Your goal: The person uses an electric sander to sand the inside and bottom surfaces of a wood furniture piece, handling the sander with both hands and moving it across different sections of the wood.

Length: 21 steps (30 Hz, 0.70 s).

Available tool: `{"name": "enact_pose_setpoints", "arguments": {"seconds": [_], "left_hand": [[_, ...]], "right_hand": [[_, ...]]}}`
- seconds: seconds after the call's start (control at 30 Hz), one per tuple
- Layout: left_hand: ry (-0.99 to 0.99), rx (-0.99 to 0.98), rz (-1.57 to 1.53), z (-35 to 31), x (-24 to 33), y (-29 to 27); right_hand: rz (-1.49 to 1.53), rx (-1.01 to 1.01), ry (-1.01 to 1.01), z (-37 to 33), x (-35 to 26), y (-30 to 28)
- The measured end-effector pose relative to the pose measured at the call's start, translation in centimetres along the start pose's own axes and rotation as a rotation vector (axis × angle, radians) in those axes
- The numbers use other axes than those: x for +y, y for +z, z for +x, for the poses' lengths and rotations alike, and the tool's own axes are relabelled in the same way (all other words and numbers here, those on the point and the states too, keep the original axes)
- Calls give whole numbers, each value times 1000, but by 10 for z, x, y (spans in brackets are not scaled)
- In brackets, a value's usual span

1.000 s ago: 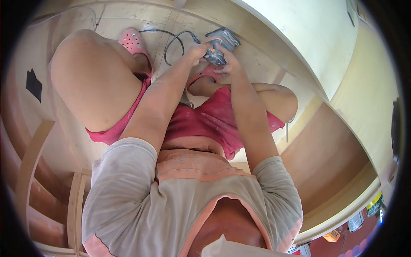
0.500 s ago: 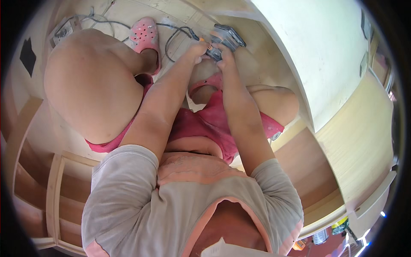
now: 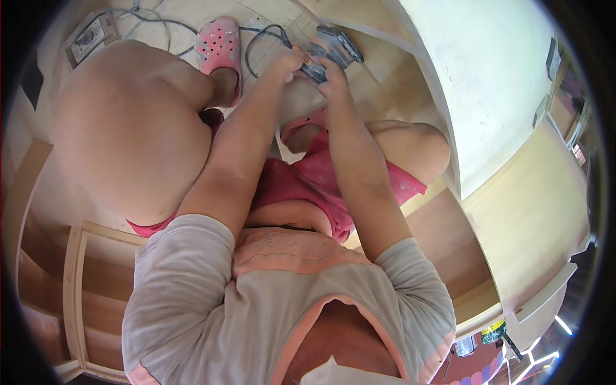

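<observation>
Ahead of me, at the top of the view, both arms reach out to a corded power sander (image 3: 335,49) with a grey body, orange details and a flat dark pad. My left hand (image 3: 287,64) is closed around the handle end, where the cord (image 3: 262,40) comes out. My right hand (image 3: 334,77) is wrapped round the body from the other side. The pad end points away and to the right, close to the pale wooden panel; whether it touches the wood I cannot tell. Some fingers are hidden behind the tool.
The cord runs left past a pink clog (image 3: 218,45) on my foot toward a framed socket box (image 3: 92,40). A large white curved panel (image 3: 494,96) stands close on the right. Wooden frame compartments (image 3: 76,289) lie behind me at lower left, with another opening (image 3: 452,244) at lower right.
Both hands and the sander have shifted slightly left and up in the view. The socket box shows more fully now. Both hands keep their hold.
</observation>
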<state>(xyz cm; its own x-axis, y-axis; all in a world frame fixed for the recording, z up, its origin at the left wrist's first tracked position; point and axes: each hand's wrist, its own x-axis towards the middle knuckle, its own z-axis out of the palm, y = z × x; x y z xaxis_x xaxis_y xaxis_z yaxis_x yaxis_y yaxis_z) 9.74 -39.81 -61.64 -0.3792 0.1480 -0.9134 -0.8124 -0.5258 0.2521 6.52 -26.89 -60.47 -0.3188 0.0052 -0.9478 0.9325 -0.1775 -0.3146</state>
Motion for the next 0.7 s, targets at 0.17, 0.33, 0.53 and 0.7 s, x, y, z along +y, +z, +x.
{"name": "enact_pose_setpoints", "arguments": {"seconds": [0.17, 0.33, 0.53, 0.7], "left_hand": [[53, 28, 26, 11, -14, 15], [64, 36, 96, 7, -12, 25], [70, 26, 56, -2, -7, 12], [73, 24, 87, -3, 3, -3]], "right_hand": [[128, 19, 113, -19, -4, -15], [-33, 112, 143, -28, -6, -18], [29, 10, 68, -21, 2, -7], [-11, 8, 67, -13, 1, 6]]}}
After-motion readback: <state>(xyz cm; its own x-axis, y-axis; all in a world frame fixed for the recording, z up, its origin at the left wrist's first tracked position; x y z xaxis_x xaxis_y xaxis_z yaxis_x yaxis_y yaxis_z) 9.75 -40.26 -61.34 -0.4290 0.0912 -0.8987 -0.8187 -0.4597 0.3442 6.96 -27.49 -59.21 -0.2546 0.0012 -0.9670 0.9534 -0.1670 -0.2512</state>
